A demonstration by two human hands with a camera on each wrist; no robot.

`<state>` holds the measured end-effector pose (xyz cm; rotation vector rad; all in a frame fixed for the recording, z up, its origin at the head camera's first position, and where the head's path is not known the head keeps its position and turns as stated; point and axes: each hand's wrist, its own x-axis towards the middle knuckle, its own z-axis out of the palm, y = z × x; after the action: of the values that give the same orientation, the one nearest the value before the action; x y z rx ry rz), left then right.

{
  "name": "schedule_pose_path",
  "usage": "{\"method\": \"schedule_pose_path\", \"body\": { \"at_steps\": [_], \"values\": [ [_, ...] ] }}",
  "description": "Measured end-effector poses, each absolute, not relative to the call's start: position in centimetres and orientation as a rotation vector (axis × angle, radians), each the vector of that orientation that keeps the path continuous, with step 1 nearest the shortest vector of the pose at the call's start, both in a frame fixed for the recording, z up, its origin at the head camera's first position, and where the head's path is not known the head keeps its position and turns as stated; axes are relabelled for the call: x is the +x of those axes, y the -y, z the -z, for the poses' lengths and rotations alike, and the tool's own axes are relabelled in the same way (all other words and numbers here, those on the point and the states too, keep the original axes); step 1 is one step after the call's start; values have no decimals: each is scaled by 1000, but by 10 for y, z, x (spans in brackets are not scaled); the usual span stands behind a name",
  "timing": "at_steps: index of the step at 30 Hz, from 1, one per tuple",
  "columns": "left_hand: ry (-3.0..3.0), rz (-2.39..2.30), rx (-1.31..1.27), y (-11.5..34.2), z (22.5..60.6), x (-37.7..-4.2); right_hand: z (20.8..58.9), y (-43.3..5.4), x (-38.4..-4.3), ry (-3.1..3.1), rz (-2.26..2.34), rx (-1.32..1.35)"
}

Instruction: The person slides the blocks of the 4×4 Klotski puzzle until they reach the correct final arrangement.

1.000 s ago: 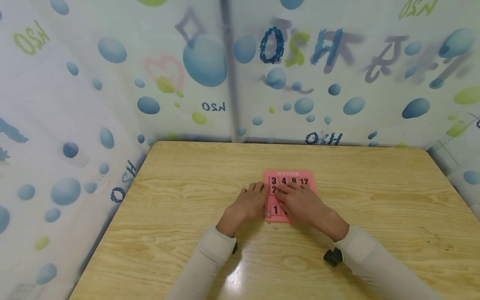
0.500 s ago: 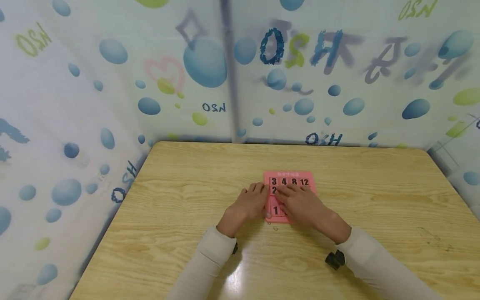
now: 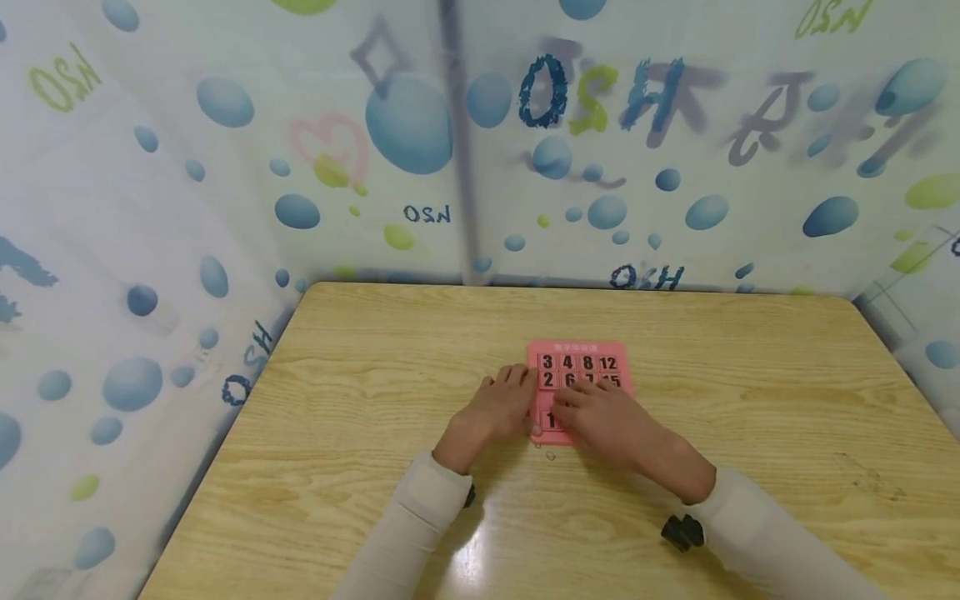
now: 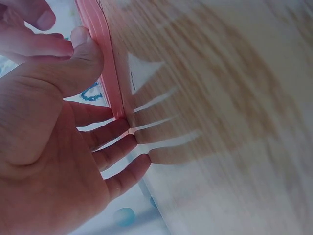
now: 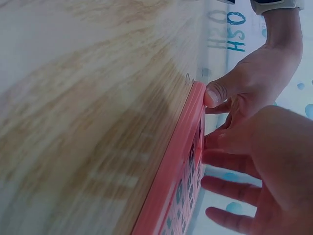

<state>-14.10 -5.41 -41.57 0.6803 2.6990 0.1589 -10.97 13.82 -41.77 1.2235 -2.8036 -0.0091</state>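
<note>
A pink number slide puzzle (image 3: 576, 347) lies flat on the table, with black numbers on its square tiles. The top row reads 3, 4, 8, 12; below it 2, 6, 7 and 15 show at least partly. My left hand (image 3: 497, 408) steadies the left side, its thumb (image 4: 88, 56) against the frame near the close corner and its fairly straight fingers along the edge. Over the lower rows lies my right hand (image 3: 611, 423), fingers extended and fingertips at the tiles beside the 1 tile (image 3: 551, 419). It hides most of the lower tiles.
The wood-grain table (image 3: 360, 367) extends around the puzzle. A patterned curtain wall (image 3: 300, 167) with blue drops and lettering stands behind and to the left. Small dark marks (image 3: 870, 479) show on the table at the right.
My right hand has drawn slightly back toward me and down the puzzle, uncovering more of the second row. The left hand and the puzzle frame stay in place.
</note>
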Motion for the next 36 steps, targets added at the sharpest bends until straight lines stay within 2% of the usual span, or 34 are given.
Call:
{"method": "schedule_pose_path", "body": {
  "at_steps": [8, 36],
  "values": [
    [-2698, -152, 676, 53, 416, -141, 418, -141, -105, 2791, 51, 1309],
    [-2695, -151, 683, 54, 416, -142, 420, -139, -111, 2886, 99, 1182]
  ]
}}
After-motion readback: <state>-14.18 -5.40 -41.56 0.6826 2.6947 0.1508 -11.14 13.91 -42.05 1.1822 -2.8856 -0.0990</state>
